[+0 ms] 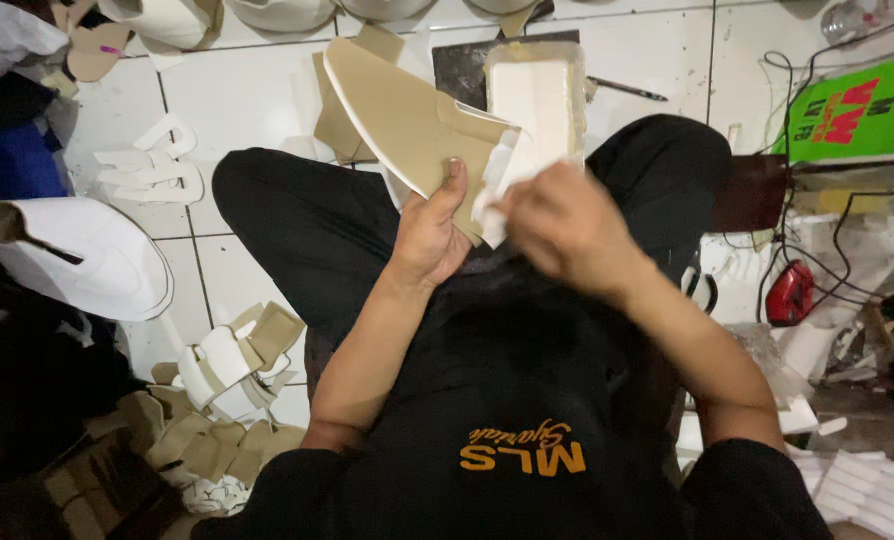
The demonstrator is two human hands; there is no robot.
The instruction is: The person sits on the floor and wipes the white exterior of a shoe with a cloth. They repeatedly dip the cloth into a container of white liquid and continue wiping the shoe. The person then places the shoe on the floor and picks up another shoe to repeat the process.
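I sit cross-legged on a white tiled floor. My left hand (432,232) grips the rear edge of a tan shoe upper (397,120) with a white rim, its toe pointing up and left. My right hand (565,226) is closed on a small white strip (499,180) pressed against the heel end of that upper. Just beyond my hands stands a white rectangular tub (537,95) on a dark mat.
A white shoe upper (82,255) lies at left, white cut pieces (152,165) above it, and a pile of tan and white pieces (222,385) near my left knee. At right are a green box (857,110), tangled cables, a red object (789,293) and white scraps.
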